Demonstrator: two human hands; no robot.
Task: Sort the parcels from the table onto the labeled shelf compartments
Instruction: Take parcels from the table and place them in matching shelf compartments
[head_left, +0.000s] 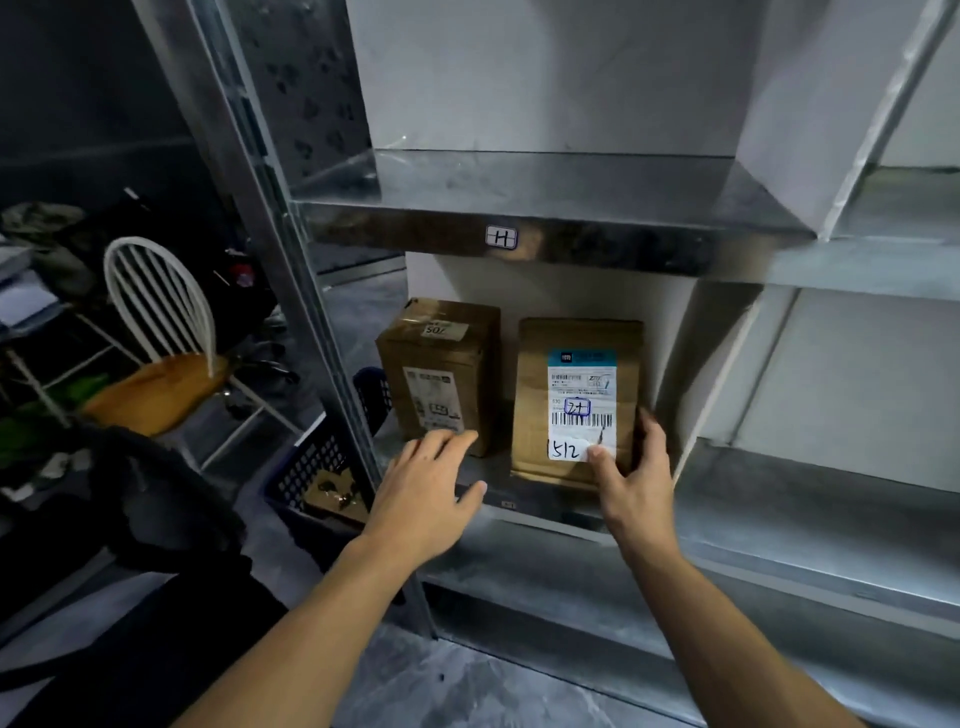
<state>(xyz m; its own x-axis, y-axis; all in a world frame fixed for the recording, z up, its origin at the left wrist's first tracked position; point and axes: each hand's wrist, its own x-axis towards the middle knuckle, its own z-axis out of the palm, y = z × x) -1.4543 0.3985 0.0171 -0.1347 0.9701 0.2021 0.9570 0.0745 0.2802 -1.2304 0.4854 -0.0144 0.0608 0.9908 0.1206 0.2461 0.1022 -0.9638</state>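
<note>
Head view: step in hand is placement. My right hand (636, 483) holds the 512 parcel (576, 374) at its lower right corner, with the thumb pressed on the white label and the fingers wrapped round the right edge. The parcel stands upright on the lower shelf (727, 499) with its label facing out, close to the compartment's right wall.

My left hand (426, 483) is flat with straight fingers. Its fingertips touch the lower front of the 507 box (441, 364), which stands just left of the 512 parcel with a narrow gap between them.

The H tag (501, 237) sits on the shelf edge above this compartment. I cannot tell whether it marks this bay or the one above. A small tag on the lower edge is too small to read.

My judgement is that this parcel is nearly placed. Next I need to let go with the right hand without tipping it, maybe push it back square, then pull both hands out and go for another parcel. The tabletop is out of frame, so I can't say how many remain.

A blue basket (322, 467) and a white chair (156, 322) are off to the left.
</note>
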